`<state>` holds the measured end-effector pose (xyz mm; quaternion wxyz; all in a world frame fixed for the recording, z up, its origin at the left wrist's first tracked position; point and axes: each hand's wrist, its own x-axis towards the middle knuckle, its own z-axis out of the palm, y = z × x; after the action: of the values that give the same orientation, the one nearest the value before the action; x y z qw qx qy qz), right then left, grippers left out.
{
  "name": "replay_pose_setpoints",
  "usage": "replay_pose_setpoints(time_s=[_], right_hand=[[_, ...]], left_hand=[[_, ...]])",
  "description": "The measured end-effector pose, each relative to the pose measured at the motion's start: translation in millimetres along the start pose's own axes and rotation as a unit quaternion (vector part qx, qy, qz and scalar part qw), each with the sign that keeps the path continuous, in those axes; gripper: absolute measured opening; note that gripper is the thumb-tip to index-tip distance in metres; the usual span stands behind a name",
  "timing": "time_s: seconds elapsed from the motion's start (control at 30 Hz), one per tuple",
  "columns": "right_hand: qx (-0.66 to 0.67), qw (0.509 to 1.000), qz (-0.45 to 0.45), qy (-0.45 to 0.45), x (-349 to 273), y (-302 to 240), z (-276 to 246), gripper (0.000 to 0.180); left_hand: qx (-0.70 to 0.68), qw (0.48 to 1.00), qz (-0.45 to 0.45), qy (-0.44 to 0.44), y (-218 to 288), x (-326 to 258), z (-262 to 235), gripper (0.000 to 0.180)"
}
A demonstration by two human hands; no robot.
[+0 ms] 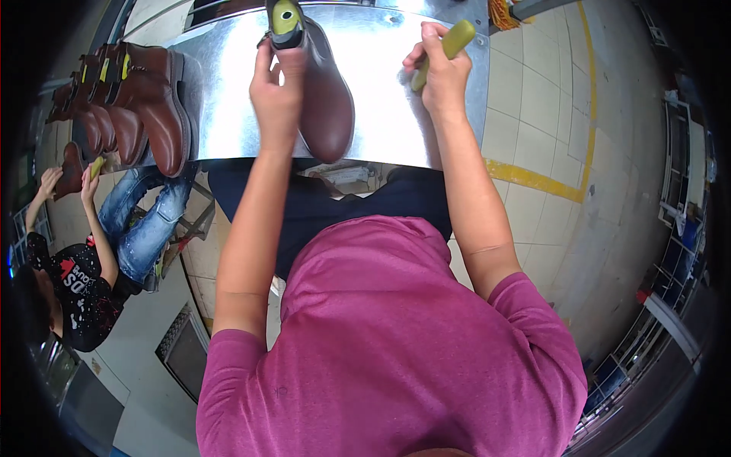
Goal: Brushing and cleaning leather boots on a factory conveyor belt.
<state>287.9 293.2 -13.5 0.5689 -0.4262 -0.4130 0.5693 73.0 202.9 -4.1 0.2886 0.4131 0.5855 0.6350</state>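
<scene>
A brown leather boot (326,107) stands on the shiny metal table with its toe toward me. A yellow-green shoe last shows in its top opening (286,21). My left hand (276,95) is closed at the boot's upper edge, its fingers slightly blurred. Out to the right, apart from the boot, my right hand (445,76) grips a slim yellow-green bar (455,42) that slants across the palm. The bar's exact kind cannot be made out.
Several brown boots (156,107) stand in a row along the left of the metal table (228,114). Beyond them a seated co-worker (84,274) holds a brown boot and a similar yellow-green piece. A yellow floor line (533,179) runs at the right.
</scene>
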Motion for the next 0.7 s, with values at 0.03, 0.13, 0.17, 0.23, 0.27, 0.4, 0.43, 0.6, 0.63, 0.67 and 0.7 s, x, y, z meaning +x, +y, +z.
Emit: replay_pose_setpoints(time_s=[0.03, 0.13, 0.17, 0.23, 0.27, 0.4, 0.43, 0.6, 0.63, 0.67, 0.7], right_hand=[[-0.017, 1.000, -0.013, 0.015, 0, 1, -12, 0.030], [-0.067, 0.997, -0.022, 0.027, -4, 10, -30, 0.030], [-0.101, 0.994, -0.021, 0.024, -4, 12, -31, 0.031], [-0.104, 0.994, -0.027, 0.006, -2, 10, -24, 0.031], [-0.112, 0.993, -0.035, -0.005, 0, 8, -20, 0.032], [-0.094, 0.995, 0.009, 0.025, -4, 22, -12, 0.030], [-0.078, 0.997, 0.015, 0.006, -6, 25, -2, 0.028], [-0.092, 0.996, -0.015, 0.002, -17, 17, -27, 0.034], [-0.115, 0.993, -0.008, 0.018, -18, 16, -20, 0.032], [-0.140, 0.990, 0.002, 0.034, -17, 17, -14, 0.030], [-0.186, 0.980, -0.048, 0.045, -11, 30, -20, 0.026]], left_hand=[[-0.105, 0.994, -0.010, -0.003, -13, 11, -10, 0.070], [-0.155, 0.984, -0.076, 0.037, -15, 59, -10, 0.072], [-0.133, 0.988, -0.078, -0.014, -17, 78, -9, 0.073], [-0.117, 0.982, -0.062, -0.137, -13, 105, -18, 0.068], [-0.125, 0.968, -0.045, -0.214, -7, 119, -21, 0.062], [-0.022, 0.990, -0.081, -0.111, -77, 123, -104, 0.063], [-0.059, 0.986, -0.087, -0.128, -93, 110, -141, 0.062], [0.080, 0.994, -0.027, -0.072, -38, -17, -171, 0.061], [0.093, 0.993, -0.054, -0.046, -36, -40, -182, 0.059], [0.101, 0.987, -0.121, 0.007, -35, -62, -186, 0.056], [0.167, 0.985, -0.048, 0.007, -15, -66, -167, 0.054]])
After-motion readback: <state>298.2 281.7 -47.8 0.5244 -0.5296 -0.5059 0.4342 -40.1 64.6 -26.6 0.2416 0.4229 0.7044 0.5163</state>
